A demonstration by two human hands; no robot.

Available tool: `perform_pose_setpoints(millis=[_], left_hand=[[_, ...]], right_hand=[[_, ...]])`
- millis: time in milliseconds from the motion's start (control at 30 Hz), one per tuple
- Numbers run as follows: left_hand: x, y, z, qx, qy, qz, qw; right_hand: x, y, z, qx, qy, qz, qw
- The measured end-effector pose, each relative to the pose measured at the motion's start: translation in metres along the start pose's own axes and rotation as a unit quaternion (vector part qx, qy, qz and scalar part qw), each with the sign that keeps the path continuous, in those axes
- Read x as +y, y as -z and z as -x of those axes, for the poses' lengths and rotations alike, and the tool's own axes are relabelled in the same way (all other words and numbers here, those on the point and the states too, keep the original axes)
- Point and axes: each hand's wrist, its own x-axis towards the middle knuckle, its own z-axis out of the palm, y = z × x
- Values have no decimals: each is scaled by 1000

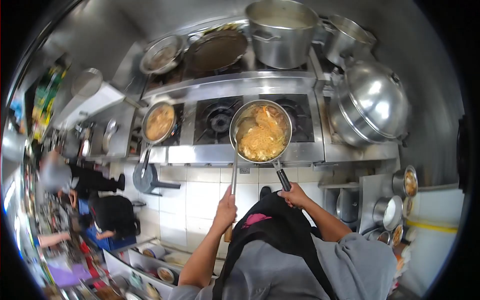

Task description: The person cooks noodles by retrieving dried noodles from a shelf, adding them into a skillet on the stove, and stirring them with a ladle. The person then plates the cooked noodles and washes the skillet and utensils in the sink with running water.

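Your left hand [226, 209] grips a long ladle [234, 171]; your right hand [295, 195] grips the pan [289, 131] by its handle, the bowl ahead of and between both.

No legible lettering or numbers, the pink mark [256, 219] on the black apron [282, 220] unreadable.

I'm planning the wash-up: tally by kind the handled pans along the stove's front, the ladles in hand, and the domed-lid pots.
Handled pans: 2, one in the right hand
Ladle: 1, in the left hand
Domed-lid pot: 1
Total: 4
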Motion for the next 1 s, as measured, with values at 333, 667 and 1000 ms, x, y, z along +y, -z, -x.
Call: perform_pose_setpoints(millis=[333,667,1000], left_hand=[[-131,-34,230,229,-177,-77,954],[-176,-7,353,394,75,-94,911],[-227,-40,382,525,135,-43,839]], right_hand=[[66,-82,42,-232,-43,101,966],[81,-158,82,-427,-78,227,872],[30,-253,35,-514,-95,316,792]])
